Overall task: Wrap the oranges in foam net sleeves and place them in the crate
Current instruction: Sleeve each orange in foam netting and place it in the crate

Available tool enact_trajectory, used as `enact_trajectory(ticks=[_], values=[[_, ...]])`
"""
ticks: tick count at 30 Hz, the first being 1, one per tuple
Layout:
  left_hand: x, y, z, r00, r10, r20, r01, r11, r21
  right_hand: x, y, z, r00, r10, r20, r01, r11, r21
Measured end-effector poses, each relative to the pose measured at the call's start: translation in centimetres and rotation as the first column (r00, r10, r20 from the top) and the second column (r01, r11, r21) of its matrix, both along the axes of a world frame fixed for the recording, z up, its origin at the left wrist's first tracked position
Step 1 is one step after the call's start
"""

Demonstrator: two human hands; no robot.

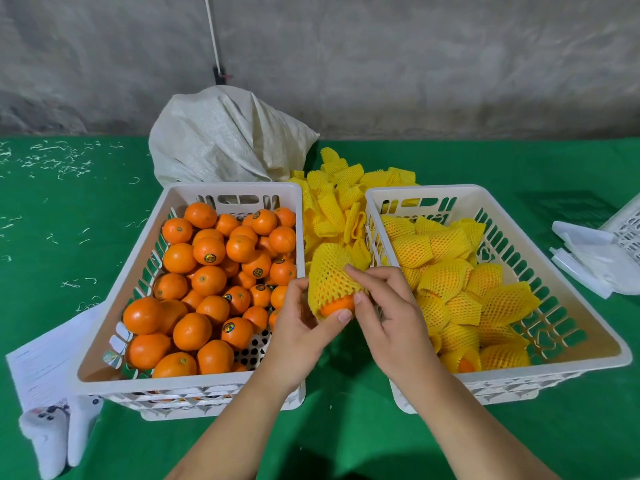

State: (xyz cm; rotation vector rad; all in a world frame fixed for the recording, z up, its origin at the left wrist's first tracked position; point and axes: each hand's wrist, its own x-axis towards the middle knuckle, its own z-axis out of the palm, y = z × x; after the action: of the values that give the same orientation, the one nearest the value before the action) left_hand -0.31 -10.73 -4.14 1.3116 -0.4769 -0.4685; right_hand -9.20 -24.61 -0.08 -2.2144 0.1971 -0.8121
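Observation:
Between the two crates, my left hand (304, 327) and my right hand (384, 310) hold one orange (336, 305) that sits mostly inside a yellow foam net sleeve (329, 275). Only the orange's lower part shows below the sleeve's edge. My left thumb presses under the fruit; my right fingers pinch the sleeve's right side. The white crate on the left (104, 341) is full of bare oranges (207, 271). The white crate on the right (588, 327) holds several sleeved oranges (446, 282).
A heap of loose yellow sleeves (339, 202) lies between the crates at the back. Behind it stands a white woven sack (221, 136). Paper sheets (41, 368) and a white glove (52, 441) lie at the left, white plastic pieces (585, 258) at the right, all on green cloth (346, 427).

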Motion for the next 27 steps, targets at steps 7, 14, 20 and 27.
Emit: enact_trajectory(ticks=[7,14,20,27], values=[[0.7,-0.2,0.1,0.993,0.055,-0.101,-0.066,0.992,-0.110,-0.1,2.3,-0.4,0.995,0.090,0.039,-0.084,0.987,-0.134],[1.0,-0.1,-0.3,0.988,0.049,-0.149,-0.069,0.989,-0.131,0.1,2.0,-1.6,0.998,0.033,-0.051,-0.032,0.999,0.019],[0.7,0.0,-0.4,0.998,0.015,-0.065,-0.020,0.996,-0.083,0.5,1.7,-1.3,0.999,-0.028,0.029,0.030,0.997,-0.070],[1.1,-0.5,-0.5,0.985,0.136,-0.109,-0.148,0.984,-0.104,0.2,1.9,-2.3,0.986,0.091,-0.143,-0.073,0.989,0.129]])
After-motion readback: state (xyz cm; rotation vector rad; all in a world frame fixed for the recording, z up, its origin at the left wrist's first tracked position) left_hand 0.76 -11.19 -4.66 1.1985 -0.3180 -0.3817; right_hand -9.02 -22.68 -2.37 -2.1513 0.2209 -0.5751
